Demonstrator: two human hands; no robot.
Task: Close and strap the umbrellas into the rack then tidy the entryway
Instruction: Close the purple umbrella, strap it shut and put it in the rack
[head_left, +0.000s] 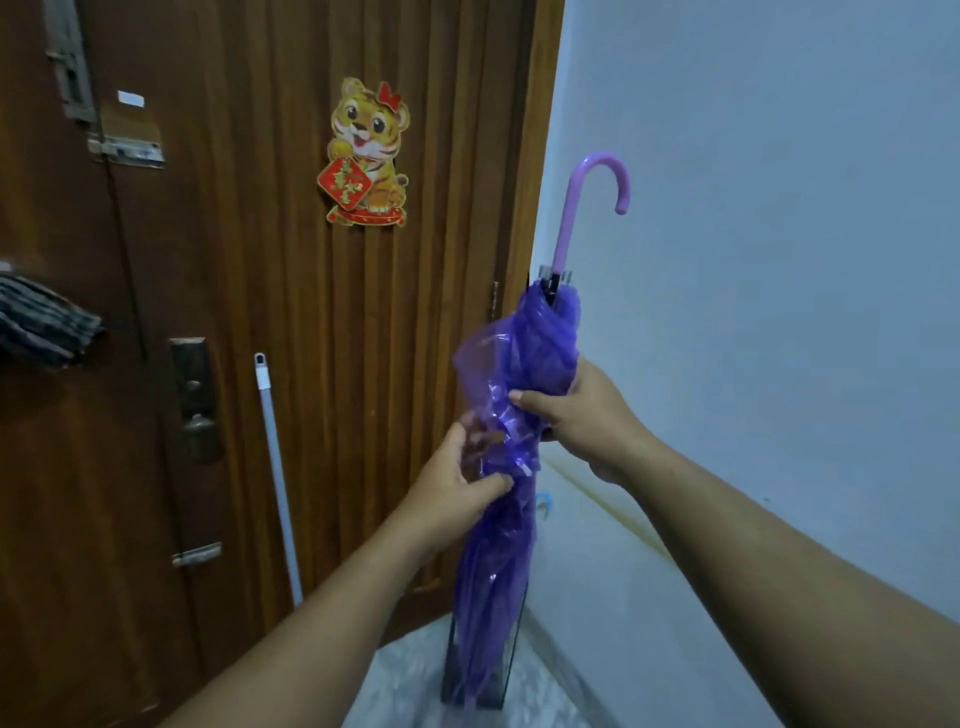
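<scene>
Scanning from the left edge, I log a folded grey cloth (44, 325) hanging on the dark wooden door (291, 322), then a metal lock plate (195, 397) and a white mop handle (278, 478) leaning against the panels. Higher up sits a tiger sticker (368, 151). At centre, my left hand (457, 480) pinches the loose purple canopy folds between thumb and fingers. The purple umbrella (524, 374) stands upright, furled but still baggy, its lower end inside a dark see-through rack (480, 670) on the speckled floor (410, 675) in the corner by the door frame. Its lilac hooked handle (592, 202) points upward. My right hand (584, 415) wraps around the canopy's upper part, fingers curled over it. Right of that: a plain pale wall (779, 260).
</scene>
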